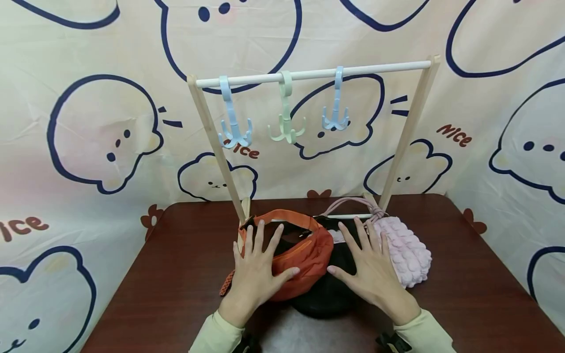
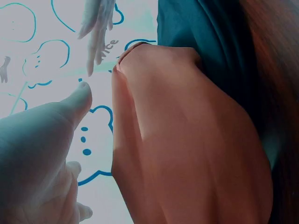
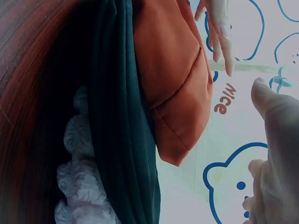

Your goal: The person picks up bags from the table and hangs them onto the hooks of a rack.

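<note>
My left hand [image 1: 256, 267], fingers spread, is over the left side of an orange waist bag [image 1: 311, 264]. My right hand [image 1: 372, 269], also spread, is above a black bag [image 1: 322, 299] and beside a pale pink puffy bag [image 1: 406, 250] with a knotted cord strap. The orange bag lies on top of the black one. In the left wrist view a gap shows between the left hand [image 2: 37, 149] and the orange bag [image 2: 187, 140]. The right wrist view likewise has the right hand [image 3: 285, 154] apart from the orange bag [image 3: 173, 84]. Neither hand grips anything.
Behind the bags stands a wooden rack with a white rod [image 1: 309, 74]. From it hang two light blue hooks [image 1: 234, 130] and a green hook [image 1: 286, 113], each with several prongs. Everything rests on a dark brown table [image 1: 176, 294], backed by a cartoon-printed cloth [image 1: 145, 39].
</note>
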`<state>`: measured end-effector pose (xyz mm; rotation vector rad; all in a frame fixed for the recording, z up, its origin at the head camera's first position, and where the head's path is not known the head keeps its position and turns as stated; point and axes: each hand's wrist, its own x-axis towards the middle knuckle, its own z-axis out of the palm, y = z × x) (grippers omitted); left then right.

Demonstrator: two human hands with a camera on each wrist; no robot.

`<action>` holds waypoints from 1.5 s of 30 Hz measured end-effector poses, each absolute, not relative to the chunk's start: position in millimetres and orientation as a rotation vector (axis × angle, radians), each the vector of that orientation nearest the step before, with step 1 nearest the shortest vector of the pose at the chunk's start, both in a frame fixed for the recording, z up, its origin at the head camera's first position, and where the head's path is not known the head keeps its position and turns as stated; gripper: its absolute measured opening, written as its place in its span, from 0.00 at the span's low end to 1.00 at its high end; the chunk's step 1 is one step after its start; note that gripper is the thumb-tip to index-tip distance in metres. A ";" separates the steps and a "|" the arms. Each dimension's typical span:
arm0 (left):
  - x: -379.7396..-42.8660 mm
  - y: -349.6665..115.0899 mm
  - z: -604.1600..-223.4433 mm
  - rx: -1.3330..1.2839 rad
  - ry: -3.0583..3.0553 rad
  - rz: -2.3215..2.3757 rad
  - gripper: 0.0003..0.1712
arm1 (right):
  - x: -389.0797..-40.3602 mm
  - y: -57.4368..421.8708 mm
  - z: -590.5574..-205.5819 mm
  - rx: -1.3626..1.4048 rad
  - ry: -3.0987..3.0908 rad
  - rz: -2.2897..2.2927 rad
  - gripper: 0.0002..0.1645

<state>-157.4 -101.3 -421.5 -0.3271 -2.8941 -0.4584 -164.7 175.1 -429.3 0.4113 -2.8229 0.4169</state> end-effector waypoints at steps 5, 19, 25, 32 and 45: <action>-159.4 -105.0 -417.0 -0.316 -2.840 -0.449 0.57 | -166.0 173.4 -428.5 0.412 -2.819 0.420 0.58; -159.6 -105.5 -413.0 -0.310 -2.821 -0.457 0.55 | -168.6 168.9 -425.9 0.474 -2.794 0.444 0.57; -157.6 -108.2 -413.7 -0.314 -2.785 -0.499 0.55 | -169.7 163.7 -424.7 0.505 -2.709 0.457 0.56; -158.4 -114.1 -414.6 -0.303 -2.733 -0.542 0.54 | -172.2 158.7 -417.1 0.533 -2.644 0.490 0.52; -159.3 -128.5 -414.6 -0.230 -2.739 -0.541 0.45 | -182.1 153.8 -410.7 0.549 -2.696 0.431 0.47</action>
